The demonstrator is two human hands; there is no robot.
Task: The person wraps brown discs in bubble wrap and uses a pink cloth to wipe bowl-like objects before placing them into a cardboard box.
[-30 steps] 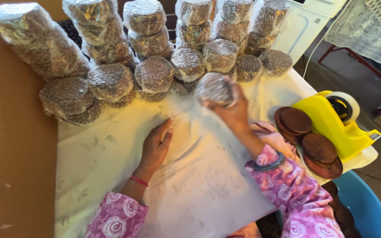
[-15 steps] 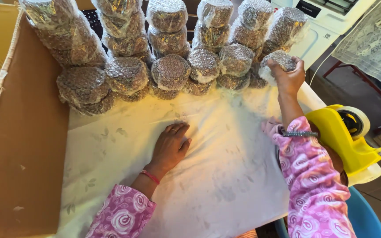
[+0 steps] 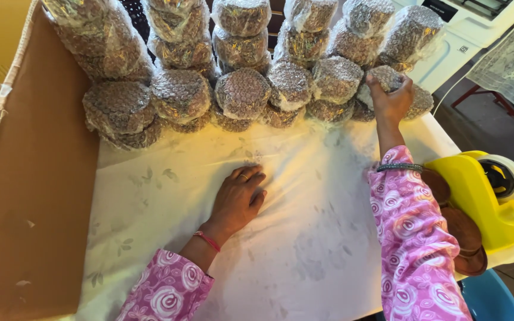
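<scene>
Gripping a bubble-wrapped round bundle (image 3: 386,78), the right hand (image 3: 391,101) has its fingers curled over the top and near side of the parcel, pressing it into the right end of the stacked wrapped bundles (image 3: 242,89). The parcel is squat and roundish, so I cannot tell any real long axis; its broad face tips up toward the fingertips, and it sits touching the neighbouring bundle just left of the thumb. The left hand (image 3: 237,199) lies flat and relaxed, fingers spread and holding nothing, palm down on the clear plastic sheet (image 3: 304,238) covering the white cloth. Past the right wrist, on the little-finger side, stands a yellow tape dispenser (image 3: 483,196) with brown discs (image 3: 465,232) beside it. A cardboard wall (image 3: 31,196) rises well beyond the left hand's little-finger side.

Compared with half a second ago, the parcel is lower and tucked against the stack, and the left hand rests in much the same spot.
</scene>
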